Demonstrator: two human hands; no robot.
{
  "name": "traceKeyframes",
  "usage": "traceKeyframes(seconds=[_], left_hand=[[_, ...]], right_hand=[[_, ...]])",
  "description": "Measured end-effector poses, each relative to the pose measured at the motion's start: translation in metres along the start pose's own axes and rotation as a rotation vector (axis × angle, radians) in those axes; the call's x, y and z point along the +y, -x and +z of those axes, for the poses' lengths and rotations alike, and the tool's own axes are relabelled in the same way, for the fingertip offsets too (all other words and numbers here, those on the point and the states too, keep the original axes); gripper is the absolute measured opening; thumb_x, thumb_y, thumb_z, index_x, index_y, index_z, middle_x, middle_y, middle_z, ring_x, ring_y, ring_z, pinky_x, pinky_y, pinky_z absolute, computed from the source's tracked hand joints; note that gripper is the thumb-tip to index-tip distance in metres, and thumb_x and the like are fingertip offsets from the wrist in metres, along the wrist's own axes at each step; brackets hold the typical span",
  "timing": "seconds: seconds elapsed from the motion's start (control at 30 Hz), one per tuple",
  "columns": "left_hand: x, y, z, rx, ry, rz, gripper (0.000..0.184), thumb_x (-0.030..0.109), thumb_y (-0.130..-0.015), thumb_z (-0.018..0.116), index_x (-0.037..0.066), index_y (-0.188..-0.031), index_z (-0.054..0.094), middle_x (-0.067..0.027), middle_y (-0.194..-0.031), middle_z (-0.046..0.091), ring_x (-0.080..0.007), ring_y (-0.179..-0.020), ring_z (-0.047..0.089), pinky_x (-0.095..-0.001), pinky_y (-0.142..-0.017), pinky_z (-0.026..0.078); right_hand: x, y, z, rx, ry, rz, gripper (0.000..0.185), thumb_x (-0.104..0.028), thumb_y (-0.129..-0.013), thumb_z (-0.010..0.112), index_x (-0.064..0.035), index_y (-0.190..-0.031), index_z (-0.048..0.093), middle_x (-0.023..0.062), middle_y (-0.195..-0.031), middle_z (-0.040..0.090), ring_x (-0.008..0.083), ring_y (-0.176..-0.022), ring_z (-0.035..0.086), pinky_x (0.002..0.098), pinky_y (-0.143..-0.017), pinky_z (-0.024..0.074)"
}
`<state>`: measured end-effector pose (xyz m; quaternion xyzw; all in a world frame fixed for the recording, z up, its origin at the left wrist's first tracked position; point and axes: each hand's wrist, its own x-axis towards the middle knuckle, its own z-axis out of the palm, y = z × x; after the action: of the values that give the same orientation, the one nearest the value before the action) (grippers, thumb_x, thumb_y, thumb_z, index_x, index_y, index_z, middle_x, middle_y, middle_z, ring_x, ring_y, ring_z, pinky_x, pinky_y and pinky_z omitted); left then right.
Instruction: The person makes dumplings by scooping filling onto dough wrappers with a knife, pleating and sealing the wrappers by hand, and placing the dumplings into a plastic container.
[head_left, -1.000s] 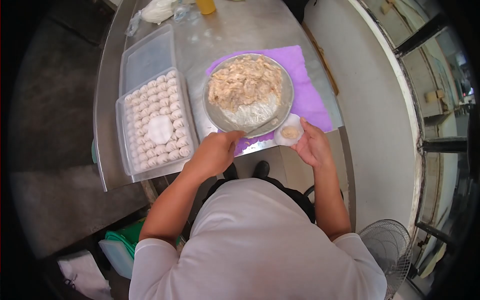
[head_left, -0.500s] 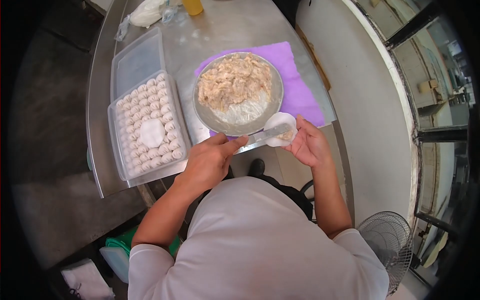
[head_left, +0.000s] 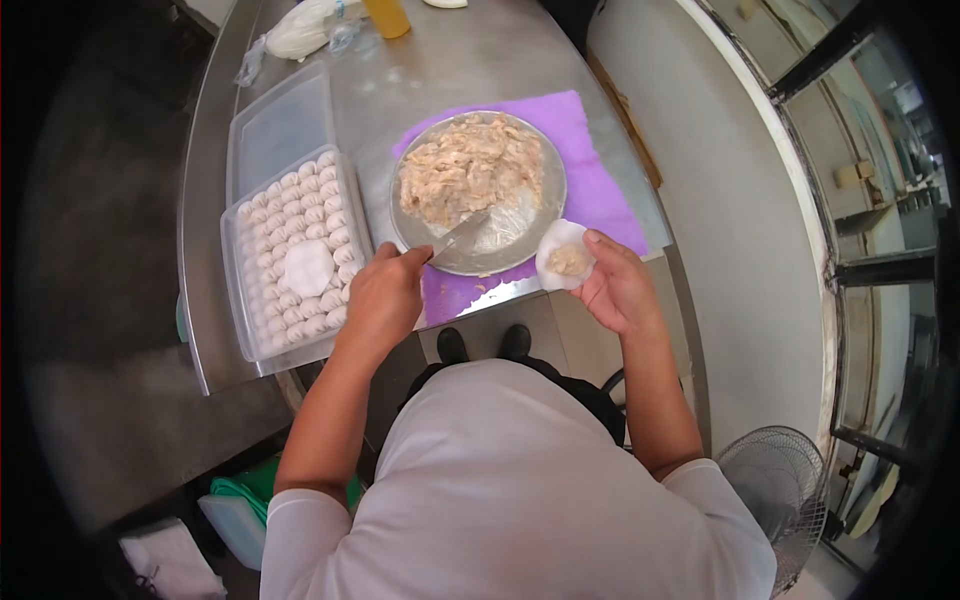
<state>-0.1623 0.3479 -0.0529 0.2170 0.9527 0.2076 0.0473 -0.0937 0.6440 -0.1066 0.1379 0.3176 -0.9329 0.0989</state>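
My left hand (head_left: 383, 305) is closed around the handle of a flat metal spatula (head_left: 463, 231). The blade's tip touches the pale minced filling (head_left: 470, 165) in a round metal bowl (head_left: 556, 185). To the right of the bowl's near edge, my right hand (head_left: 618, 285) pinches a round white dough wrapper (head_left: 553, 240) by its side. A small lump of filling (head_left: 570, 261) sits on the wrapper. Left of the bowl, a clear plastic box (head_left: 232, 290) holds rows of pleated dumplings (head_left: 318, 205), with a stack of wrappers (head_left: 308, 268) lying on top of them.
A purple cloth (head_left: 600, 190) lies under the bowl on the steel table (head_left: 350, 110). The box's lid (head_left: 285, 130) is behind the box. At the far end are a white plastic bag (head_left: 300, 32) and a yellow cup (head_left: 386, 18). A fan (head_left: 775, 480) stands at my right.
My left hand has drawn the spatula off the wrapper and moved it left to the filling in the bowl. The lump of filling stays on the wrapper in my right hand.
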Motion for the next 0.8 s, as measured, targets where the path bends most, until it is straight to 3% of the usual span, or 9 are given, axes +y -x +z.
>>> traceKeyframes(seconds=[0.1, 0.17, 0.2, 0.27, 0.4, 0.53, 0.67, 0.77, 0.8], left_hand=[[-0.009, -0.007, 0.014, 0.040, -0.202, -0.008, 0.027, 0.010, -0.095, 0.063, 0.004, -0.121, 0.071, -0.0175, -0.093, 0.065, -0.0339, -0.082, 0.065, -0.0413, -0.070, 0.051], [0.018, -0.007, 0.006, 0.071, 0.291, -0.079, 0.032, 0.016, -0.100, 0.063, 0.002, -0.128, 0.066, -0.0121, -0.102, 0.069, -0.0277, -0.094, 0.068, -0.0419, -0.077, 0.055], [0.028, -0.007, 0.013, 0.074, 0.289, -0.093, 0.032, 0.016, -0.100, 0.063, 0.002, -0.128, 0.066, -0.0121, -0.102, 0.069, -0.0277, -0.094, 0.068, -0.0419, -0.077, 0.055], [0.043, -0.012, 0.022, -0.344, 1.606, -0.500, 0.036, 0.022, -0.103, 0.062, -0.002, -0.130, 0.062, -0.0092, -0.111, 0.069, -0.0220, -0.103, 0.069, -0.0395, -0.086, 0.058], [0.035, -0.009, 0.020, -0.237, 1.610, -0.519, 0.031, 0.018, -0.101, 0.065, -0.002, -0.124, 0.061, -0.0126, -0.115, 0.069, -0.0196, -0.097, 0.071, -0.0298, -0.085, 0.062], [0.026, 0.001, -0.008, -0.239, 1.737, -0.623, 0.029, 0.016, -0.102, 0.061, -0.005, -0.123, 0.058, -0.0165, -0.116, 0.069, -0.0254, -0.097, 0.074, -0.0314, -0.082, 0.064], [0.020, 0.018, -0.036, -0.252, 1.821, -0.658, 0.031, 0.009, -0.099, 0.063, -0.008, -0.125, 0.056, -0.0182, -0.118, 0.068, -0.0274, -0.099, 0.074, -0.0341, -0.086, 0.063], [0.015, 0.040, -0.053, -0.293, 1.828, -0.630, 0.036, 0.001, -0.097, 0.059, -0.008, -0.131, 0.053, -0.0190, -0.120, 0.067, -0.0271, -0.100, 0.074, -0.0340, -0.082, 0.064], [0.011, 0.049, -0.055, -0.278, 1.858, -0.501, 0.039, -0.002, -0.095, 0.059, -0.007, -0.133, 0.052, -0.0189, -0.120, 0.067, -0.0265, -0.098, 0.074, -0.0329, -0.079, 0.064]], right_hand=[[-0.005, 0.002, 0.030, -0.021, -0.062, 0.032, 0.035, -0.017, -0.103, 0.057, 0.0076, -0.128, 0.056, 0.0189, -0.125, 0.065, 0.0294, -0.118, 0.065, 0.0484, -0.100, 0.0535], [-0.004, 0.003, 0.053, -0.029, -0.115, 0.061, 0.034, -0.016, -0.102, 0.058, 0.0072, -0.127, 0.056, 0.0175, -0.123, 0.066, 0.0285, -0.118, 0.065, 0.0483, -0.100, 0.0532], [-0.002, 0.002, 0.063, -0.020, -0.157, 0.082, 0.035, -0.016, -0.101, 0.059, 0.0066, -0.128, 0.057, 0.0163, -0.122, 0.067, 0.0274, -0.118, 0.064, 0.0464, -0.101, 0.0521], [0.007, -0.004, 0.075, -0.027, -0.192, 0.118, 0.036, -0.015, -0.100, 0.060, 0.0059, -0.129, 0.057, 0.0152, -0.122, 0.067, 0.0263, -0.119, 0.064, 0.0445, -0.102, 0.0510], [0.022, -0.007, 0.076, -0.038, 0.177, 0.027, 0.042, -0.012, -0.099, 0.062, 0.0037, -0.136, 0.053, 0.0130, -0.127, 0.063, 0.0219, -0.118, 0.062, 0.0373, -0.101, 0.0490], [0.025, 0.004, 0.092, -0.277, 0.455, -0.108, 0.044, 0.001, -0.093, 0.063, 0.0036, -0.136, 0.055, 0.0101, -0.125, 0.060, 0.0196, -0.108, 0.062, 0.0345, -0.102, 0.0491], [0.045, 0.005, 0.095, -0.255, 0.759, -0.358, 0.049, 0.003, -0.091, 0.064, 0.0024, -0.139, 0.053, 0.0096, -0.119, 0.060, 0.0192, -0.109, 0.061, 0.0338, -0.098, 0.0510], [0.042, 0.013, 0.107, -0.311, 0.833, -0.403, 0.051, 0.006, -0.092, 0.063, 0.0063, -0.141, 0.049, 0.0073, -0.115, 0.057, 0.0151, -0.114, 0.059, 0.0311, -0.095, 0.0499], [0.037, 0.018, 0.113, -0.308, 0.954, -0.396, 0.054, 0.004, -0.092, 0.064, 0.0040, -0.143, 0.047, 0.0082, -0.115, 0.059, 0.0175, -0.112, 0.060, 0.0309, -0.094, 0.0514]])
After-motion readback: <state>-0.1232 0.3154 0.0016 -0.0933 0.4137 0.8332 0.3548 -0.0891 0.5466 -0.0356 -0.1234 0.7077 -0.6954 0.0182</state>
